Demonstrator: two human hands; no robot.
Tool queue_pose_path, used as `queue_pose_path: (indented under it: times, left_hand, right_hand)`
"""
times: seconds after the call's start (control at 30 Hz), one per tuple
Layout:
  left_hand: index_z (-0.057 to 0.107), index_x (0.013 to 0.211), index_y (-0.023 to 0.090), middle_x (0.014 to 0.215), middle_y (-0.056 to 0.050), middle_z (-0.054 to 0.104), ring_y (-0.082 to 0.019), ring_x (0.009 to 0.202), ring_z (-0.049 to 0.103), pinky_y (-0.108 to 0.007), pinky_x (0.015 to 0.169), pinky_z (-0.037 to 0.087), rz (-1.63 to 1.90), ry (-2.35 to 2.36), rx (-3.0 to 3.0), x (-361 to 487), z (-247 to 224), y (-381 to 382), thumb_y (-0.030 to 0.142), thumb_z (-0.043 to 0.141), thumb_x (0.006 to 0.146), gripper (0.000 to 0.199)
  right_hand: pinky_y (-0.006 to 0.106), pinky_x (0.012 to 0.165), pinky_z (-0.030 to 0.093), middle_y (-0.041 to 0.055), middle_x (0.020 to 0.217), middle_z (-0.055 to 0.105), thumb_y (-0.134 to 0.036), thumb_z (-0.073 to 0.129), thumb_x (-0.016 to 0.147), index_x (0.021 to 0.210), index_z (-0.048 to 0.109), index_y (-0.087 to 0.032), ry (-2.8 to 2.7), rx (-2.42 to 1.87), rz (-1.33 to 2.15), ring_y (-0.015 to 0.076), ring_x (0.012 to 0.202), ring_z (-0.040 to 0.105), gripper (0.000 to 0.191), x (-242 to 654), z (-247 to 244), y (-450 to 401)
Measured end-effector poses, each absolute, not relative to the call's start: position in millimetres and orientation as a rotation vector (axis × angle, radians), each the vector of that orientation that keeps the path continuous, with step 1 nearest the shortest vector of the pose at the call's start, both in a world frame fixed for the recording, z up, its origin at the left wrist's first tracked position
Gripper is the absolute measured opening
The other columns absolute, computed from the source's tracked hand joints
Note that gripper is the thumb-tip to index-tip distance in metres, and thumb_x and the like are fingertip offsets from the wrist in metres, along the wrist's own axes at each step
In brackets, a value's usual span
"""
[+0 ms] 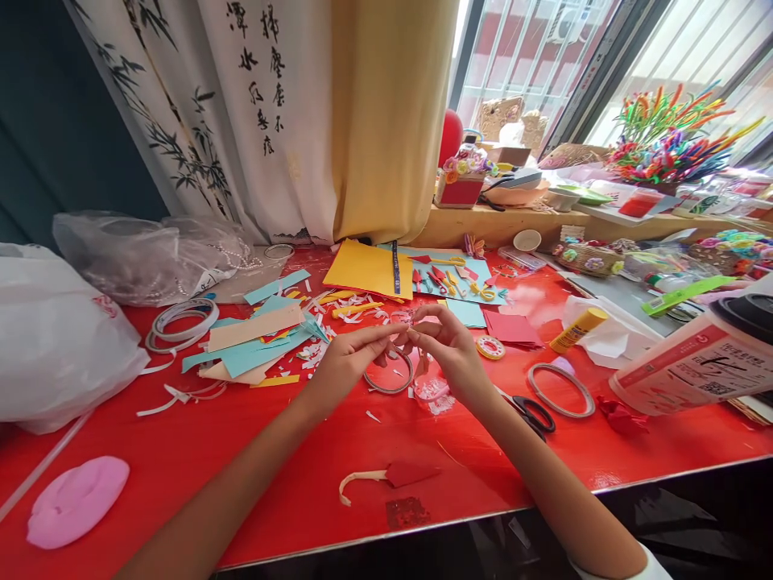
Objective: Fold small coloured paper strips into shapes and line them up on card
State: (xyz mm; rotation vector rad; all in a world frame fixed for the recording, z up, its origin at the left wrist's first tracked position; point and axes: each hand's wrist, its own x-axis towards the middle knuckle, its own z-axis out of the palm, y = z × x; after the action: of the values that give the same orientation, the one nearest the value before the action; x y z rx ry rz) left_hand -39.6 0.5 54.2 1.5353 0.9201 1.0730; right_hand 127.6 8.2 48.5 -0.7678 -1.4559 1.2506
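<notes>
My left hand [367, 345] and my right hand [445, 348] meet above the middle of the table, fingertips pinched close together. Whatever is between them is too small and covered to make out. Just under the fingers lies a thin ring of tape [390, 391]. A clear pinkish plastic piece [436, 395] is beside the right hand. Below the right wrist, black-handled scissors [535, 415] lie partly hidden by the forearm. Nearer the front edge rests a red paper piece [411, 474] with a curled cream paper strip [356, 481].
Paper strips [257, 330] and scraps clutter the left. Yellow sheets [365, 270], red squares [512, 329] and a glue stick [578, 330] lie farther back. A large cup [700, 354] stands right; a white plastic bag [60, 338] and pink putty [78, 501] are left.
</notes>
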Motion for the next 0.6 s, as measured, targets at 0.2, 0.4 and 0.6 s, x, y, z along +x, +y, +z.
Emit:
queue_pose_path:
  times: [0.2,0.4,0.6]
  left_hand:
    - [0.059,0.112,0.023,0.069,0.001,0.056,-0.009,0.063,0.047,-0.023,0.067,0.038,1.194,0.869,1.404,-47.2,58.9,4.9,0.023,0.049,0.081,0.033]
    - [0.054,0.119,0.023,0.065,0.001,0.052,-0.009,0.061,0.044,-0.023,0.063,0.038,1.069,0.864,1.487,-45.6,58.9,1.8,0.025,0.047,0.082,0.037]
    - [0.050,0.122,0.023,0.075,-0.001,0.058,-0.012,0.070,0.049,-0.024,0.068,0.038,1.045,1.079,1.975,-41.7,53.7,0.4,0.021,0.039,0.085,0.039]
  right_hand:
    - [0.022,0.054,0.045,0.0001,0.075,0.063,-0.025,0.055,0.080,0.085,0.045,-0.021,-1.401,-0.774,1.211,0.0109,0.065,0.057,0.011,128.8,51.5,9.8]
    - [0.028,0.071,0.047,0.0050,0.085,0.066,-0.029,0.056,0.080,0.091,0.062,-0.017,-1.456,-0.848,1.257,0.0127,0.073,0.061,0.017,130.3,53.2,13.5]
    - [0.030,0.070,0.049,0.0065,0.089,0.068,-0.031,0.060,0.076,0.093,0.066,-0.018,-1.401,-0.864,1.347,0.0160,0.078,0.063,0.022,132.4,51.4,15.9]
